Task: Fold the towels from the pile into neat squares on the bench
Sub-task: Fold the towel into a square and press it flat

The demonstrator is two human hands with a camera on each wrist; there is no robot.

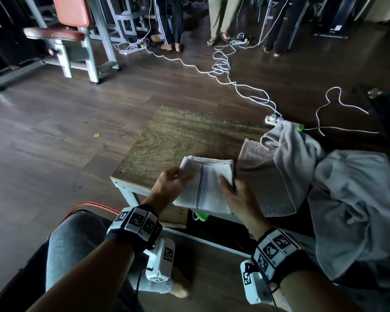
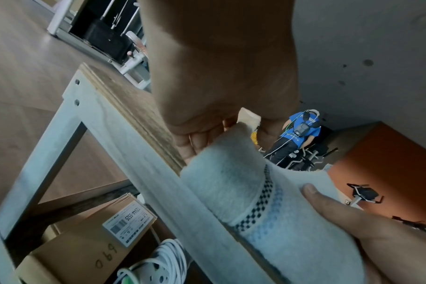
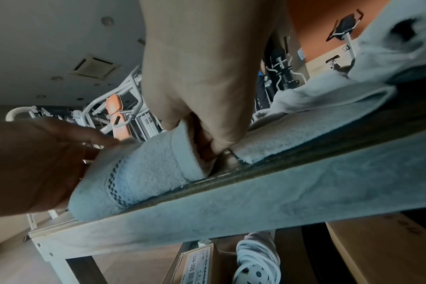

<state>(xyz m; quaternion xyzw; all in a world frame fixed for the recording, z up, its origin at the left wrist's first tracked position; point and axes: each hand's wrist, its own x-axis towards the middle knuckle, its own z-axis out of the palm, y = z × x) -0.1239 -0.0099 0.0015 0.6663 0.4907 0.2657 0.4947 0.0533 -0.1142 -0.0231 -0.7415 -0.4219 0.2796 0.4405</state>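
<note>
- A folded white towel (image 1: 206, 183) with a black checkered stripe lies at the near edge of the wooden counter (image 1: 185, 134), its near end reaching just past that edge.
- The left hand (image 1: 170, 184) is at the towel's left edge; in the left wrist view its curled fingers (image 2: 197, 140) close on the fold of the cloth.
- The right hand (image 1: 233, 194) is at the towel's right side; the right wrist view shows its fingers (image 3: 207, 123) curled round the thick right-hand fold and reaching down to the counter top.
- Just to the right, touching or nearly touching the white towel, a grey towel (image 1: 262, 176) lies flat on the counter, hanging a little over the near edge.
- A pile of crumpled pale grey towels (image 1: 338, 188) covers the counter's right end, lapping over the flat grey towel and spilling off the right side.
- Under the counter sit a labelled cardboard box (image 2: 85, 240) and a coil of white cable (image 2: 163, 263).
- Beyond the counter, white cables (image 1: 234, 84) trail across the dark wood floor towards gym machines and standing people.
</note>
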